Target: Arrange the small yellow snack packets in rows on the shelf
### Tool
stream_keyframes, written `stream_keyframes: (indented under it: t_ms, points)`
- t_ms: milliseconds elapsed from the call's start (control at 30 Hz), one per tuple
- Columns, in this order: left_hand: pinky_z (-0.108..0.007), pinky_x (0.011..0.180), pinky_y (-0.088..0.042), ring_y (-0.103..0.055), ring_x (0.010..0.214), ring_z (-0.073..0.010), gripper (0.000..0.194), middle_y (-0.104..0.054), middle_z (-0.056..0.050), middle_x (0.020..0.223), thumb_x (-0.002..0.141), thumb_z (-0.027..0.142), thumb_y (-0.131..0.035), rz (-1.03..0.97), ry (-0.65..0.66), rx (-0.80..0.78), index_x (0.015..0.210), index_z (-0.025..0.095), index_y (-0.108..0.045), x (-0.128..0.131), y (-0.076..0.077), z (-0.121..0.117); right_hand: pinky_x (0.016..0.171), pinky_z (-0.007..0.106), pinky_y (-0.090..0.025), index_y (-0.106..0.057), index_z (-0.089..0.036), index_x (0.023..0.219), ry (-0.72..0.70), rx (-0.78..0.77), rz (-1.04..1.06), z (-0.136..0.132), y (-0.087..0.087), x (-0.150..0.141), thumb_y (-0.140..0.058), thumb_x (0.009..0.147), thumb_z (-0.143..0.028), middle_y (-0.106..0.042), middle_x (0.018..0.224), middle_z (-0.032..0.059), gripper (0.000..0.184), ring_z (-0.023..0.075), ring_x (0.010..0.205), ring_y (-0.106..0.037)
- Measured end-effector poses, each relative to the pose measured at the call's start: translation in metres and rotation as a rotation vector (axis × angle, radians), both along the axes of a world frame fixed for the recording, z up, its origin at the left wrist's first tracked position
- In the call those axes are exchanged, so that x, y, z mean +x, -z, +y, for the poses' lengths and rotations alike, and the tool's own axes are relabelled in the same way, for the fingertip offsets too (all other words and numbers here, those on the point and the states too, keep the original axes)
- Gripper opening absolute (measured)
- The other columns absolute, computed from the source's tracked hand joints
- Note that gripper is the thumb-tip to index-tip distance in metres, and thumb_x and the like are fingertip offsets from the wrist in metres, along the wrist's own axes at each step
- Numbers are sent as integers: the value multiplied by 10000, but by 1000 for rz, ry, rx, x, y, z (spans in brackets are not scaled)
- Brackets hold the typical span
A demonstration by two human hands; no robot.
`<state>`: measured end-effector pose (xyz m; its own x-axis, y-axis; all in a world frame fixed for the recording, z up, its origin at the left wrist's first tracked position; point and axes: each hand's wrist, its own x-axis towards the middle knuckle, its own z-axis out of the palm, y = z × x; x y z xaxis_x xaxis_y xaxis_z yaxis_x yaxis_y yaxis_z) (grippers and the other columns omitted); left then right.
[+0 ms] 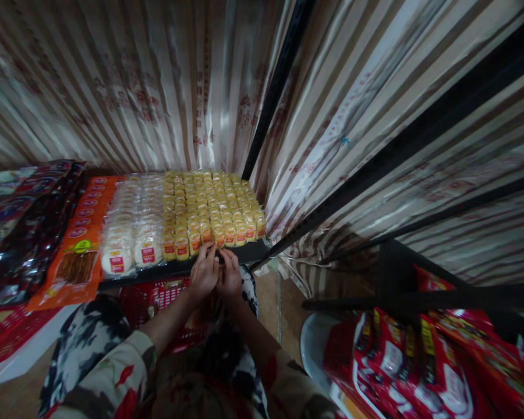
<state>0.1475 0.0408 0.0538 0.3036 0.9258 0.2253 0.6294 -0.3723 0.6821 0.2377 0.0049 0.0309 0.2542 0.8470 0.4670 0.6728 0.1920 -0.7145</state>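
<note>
At the front of a dark shelf (253,251), my left hand (204,272) and my right hand (230,274) are side by side, nearly touching. The fingers of both are bent together, their tips at the lower front of the small yellow wrapped snack packs (209,203). Whatever the fingers pinch is hidden by the hands and by blur. These packs stand upright in several tight rows with red labels facing me. To their left are two rows of white round wrapped packs (147,253), and beside those lie orange snack bags (81,256).
Dark shiny bags (30,233) fill the shelf's far left. A red basket (172,302) sits under the shelf, between my knees. Black metal posts (279,87) rise before a striped curtain (157,87). Red bags (388,355) are piled at lower right.
</note>
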Motion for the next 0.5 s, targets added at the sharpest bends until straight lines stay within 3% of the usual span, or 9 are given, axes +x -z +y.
stream_keyframes:
  t_ms: [200,333,433,500]
  points:
    - [-351,1001,-412,-490,1165,-202,396,-426,-126,1318,871,195,-341,-16,52,-28,1235,136,-485,-14,2,-11,825,329,-459,-540,-172,1028,34,-101,157,-24,-3,-23,-346,889,-236,-590,949,87,246,176,903,-549]
    - [-334,977,-428,-520,1094,-175,340,-524,-104,1179,871,181,-335,-47,98,-25,1122,151,-563,-41,7,-31,761,289,-462,-553,-178,962,-42,-291,76,-33,8,-31,-372,875,-240,-612,903,71,210,169,845,-572]
    - [-321,906,-466,-554,1015,-171,312,-577,-91,1082,836,144,-378,-7,138,-94,1055,174,-598,-70,23,-51,706,277,-464,-593,-169,856,-209,-512,-132,-33,26,-34,-397,822,-147,-639,836,73,199,174,777,-595]
    - [-332,871,-477,-568,1004,-187,300,-598,-102,1064,809,121,-402,46,103,-225,1009,172,-620,-88,41,-62,698,270,-462,-621,-171,831,-304,-592,-217,-30,41,-39,-421,772,-85,-663,826,76,226,176,763,-611]
